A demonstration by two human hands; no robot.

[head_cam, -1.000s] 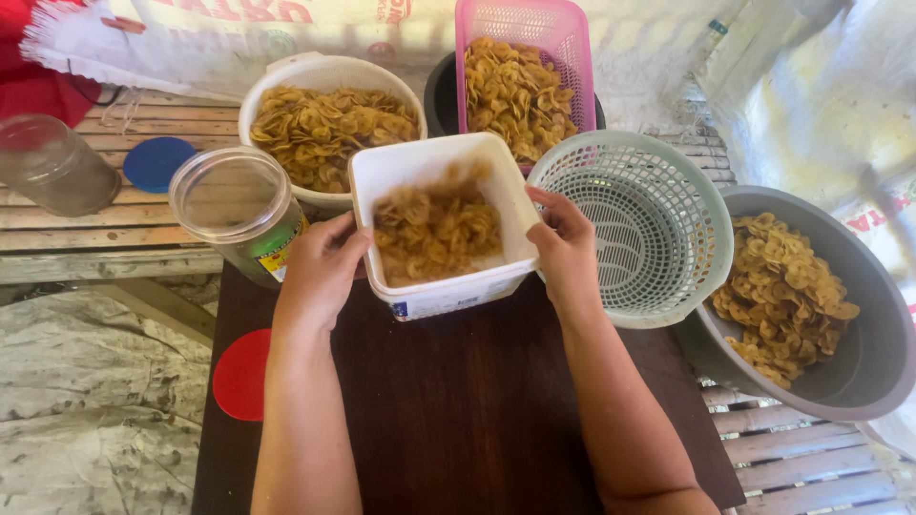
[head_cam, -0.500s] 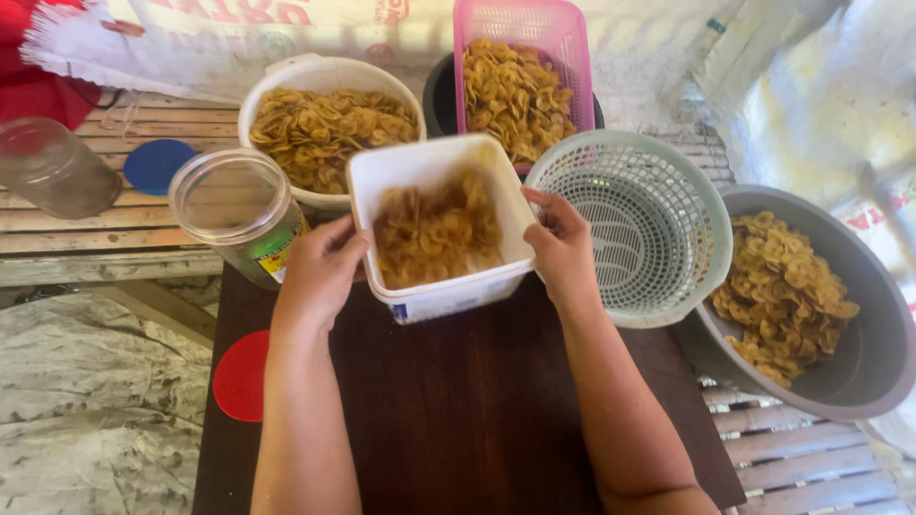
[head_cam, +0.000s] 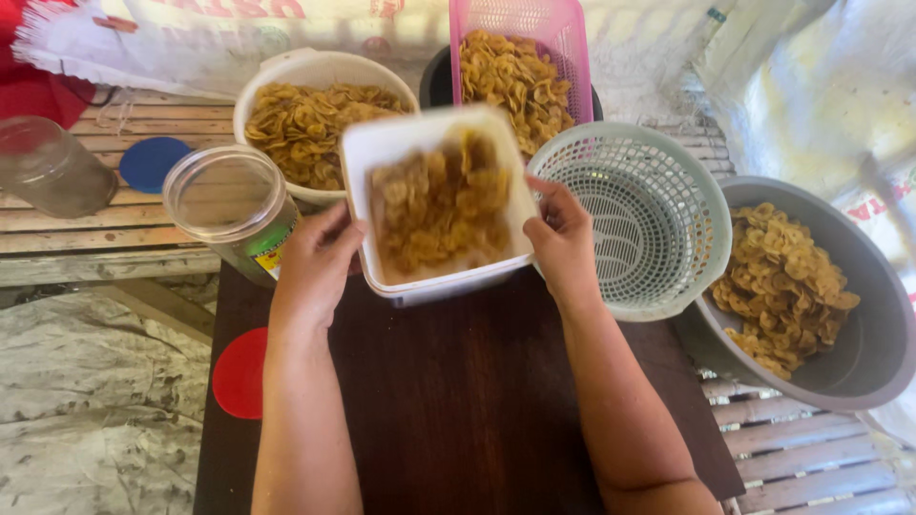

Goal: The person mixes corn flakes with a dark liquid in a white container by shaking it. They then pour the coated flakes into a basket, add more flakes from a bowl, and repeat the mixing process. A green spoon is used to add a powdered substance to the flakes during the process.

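White tub of chips gripped on both sides, blurred, above the far edge of the dark board. Left hand clasped on the tub's left wall, fingers wrapped over the rim; right hand clasped on the right wall, thumb on the rim. Left of the tub, touching the left hand's side: clear jar, open, upright. Behind the tub: white bowl of chips, and a pink basket of chips set in a dark pot. Right of the tub, just beside the right hand: green basket, tilted against a grey basin of chips. Far left of the tub: second jar and blue lid on slats. Red lid on the board's left edge, near the left forearm.
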